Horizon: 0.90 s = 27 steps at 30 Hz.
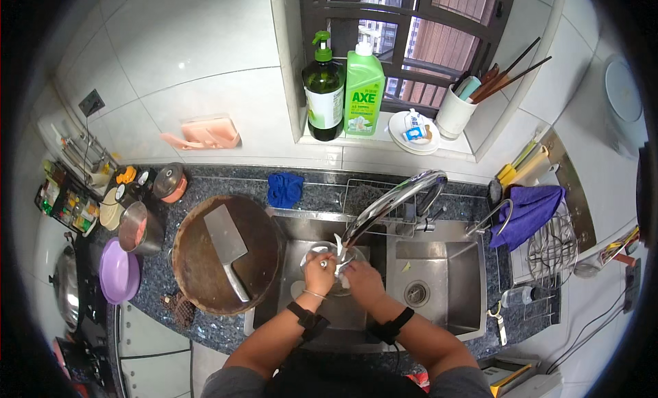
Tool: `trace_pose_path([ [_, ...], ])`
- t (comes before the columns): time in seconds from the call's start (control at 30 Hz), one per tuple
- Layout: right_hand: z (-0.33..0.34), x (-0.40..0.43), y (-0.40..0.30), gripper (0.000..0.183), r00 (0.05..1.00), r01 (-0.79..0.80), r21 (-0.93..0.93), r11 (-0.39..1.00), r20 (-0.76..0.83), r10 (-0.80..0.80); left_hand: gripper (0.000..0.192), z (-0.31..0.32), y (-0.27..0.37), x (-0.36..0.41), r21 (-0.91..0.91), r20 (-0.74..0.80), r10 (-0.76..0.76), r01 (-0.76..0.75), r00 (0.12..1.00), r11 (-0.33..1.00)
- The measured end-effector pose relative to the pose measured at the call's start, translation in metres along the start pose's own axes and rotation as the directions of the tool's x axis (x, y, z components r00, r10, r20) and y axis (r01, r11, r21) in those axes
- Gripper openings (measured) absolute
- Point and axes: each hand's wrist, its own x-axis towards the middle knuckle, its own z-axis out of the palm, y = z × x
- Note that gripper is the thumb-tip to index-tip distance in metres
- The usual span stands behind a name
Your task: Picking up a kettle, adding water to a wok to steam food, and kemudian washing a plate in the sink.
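Note:
Both hands work over the left basin of a steel double sink (354, 321), below the chrome faucet (393, 197). My left hand (318, 274) closes around a slim pale item (323, 263), whose rounded end shows at the fingers; its kind is unclear. Right beside it, my right hand (364, 281) has its fingers bent down at a small white piece (339, 268), and whether it grips the piece is hidden. Under both hands a clear bowl (358, 253) sits in the basin, partly covered, with whitish pieces in it.
A cleaver (226, 236) lies on a thick round wooden chopping board (198, 274) left of the sink. The right basin (437, 305) holds a small scrap near its drain. Behind the faucet is a wire rack (354, 192). A peeler (498, 323) lies on the right rim.

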Motion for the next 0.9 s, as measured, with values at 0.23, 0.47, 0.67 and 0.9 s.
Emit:
trace_pose_path([
  [0.23, 0.003, 0.006, 0.001, 0.022, 0.97, 0.026, 0.077, 0.997, -0.242, -0.006, 0.014, 0.001, 0.008, 0.002, 0.018, -0.012, 0.067, -0.067, 0.998, 0.998],
  [0.47, 0.012, -0.01, 0.05, 0.024, 0.862, -0.214, 0.259, 0.942, -0.403, 0.307, 0.018, -0.016, -0.003, 0.013, -0.497, 0.088, -0.453, 0.434, 0.887, 0.752],
  [0.67, 0.095, -0.021, 0.039, 0.037, 0.707, -0.234, 0.951, -0.203, 0.31, 0.636, 0.015, 0.002, -0.003, 0.003, -0.712, 0.147, -0.528, 0.46, 0.837, 0.531],
  [0.9, 0.087, 0.005, 0.02, 0.065, 0.636, -0.381, 0.916, -0.13, 0.361, 0.682, 0.012, 0.0, 0.013, -0.011, -0.722, 0.126, -0.554, 0.459, 0.823, 0.517],
])
